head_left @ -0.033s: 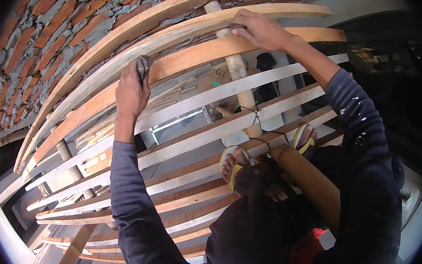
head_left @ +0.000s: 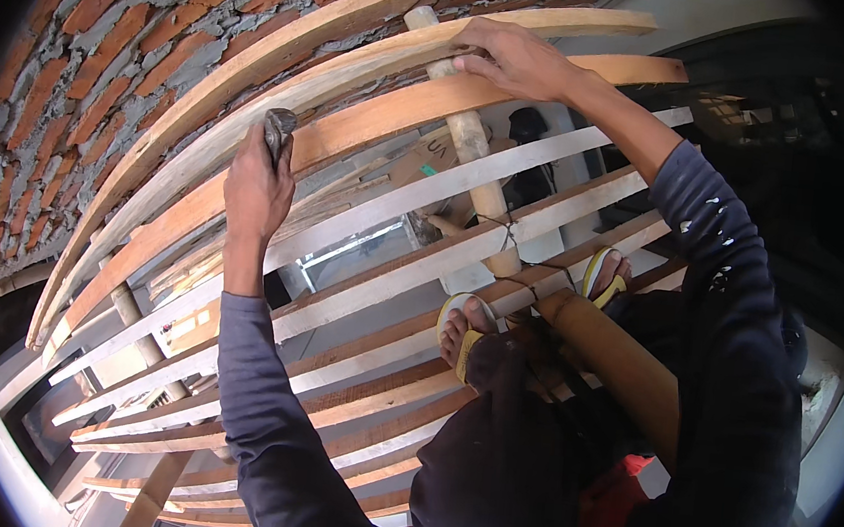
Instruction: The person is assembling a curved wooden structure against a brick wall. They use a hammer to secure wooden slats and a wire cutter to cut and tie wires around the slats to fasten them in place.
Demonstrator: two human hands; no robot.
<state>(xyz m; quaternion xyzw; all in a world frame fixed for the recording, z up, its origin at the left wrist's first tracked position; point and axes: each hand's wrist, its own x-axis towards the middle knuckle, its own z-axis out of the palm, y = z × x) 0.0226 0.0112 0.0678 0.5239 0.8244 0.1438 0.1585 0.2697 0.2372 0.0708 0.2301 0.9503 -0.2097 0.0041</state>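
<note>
Over wooden slats (head_left: 384,120): left hand (head_left: 259,187) forward, right hand (head_left: 522,61) angled leftward.

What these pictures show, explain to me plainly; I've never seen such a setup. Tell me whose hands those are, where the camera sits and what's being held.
There is no machine here, just a person's two bare hands. Both pictures come from one wide fisheye camera worn on the head, looking down, so straight edges bend towards the rim.

The left hand holds a small dark object; too little of it shows to say what it is. The right hand rests across the wooden slats, near a round pole that runs beneath them. Dark cord is tied around some of the wood. Lower down are the person's sandalled feet, and at upper left is a brick wall.
</note>
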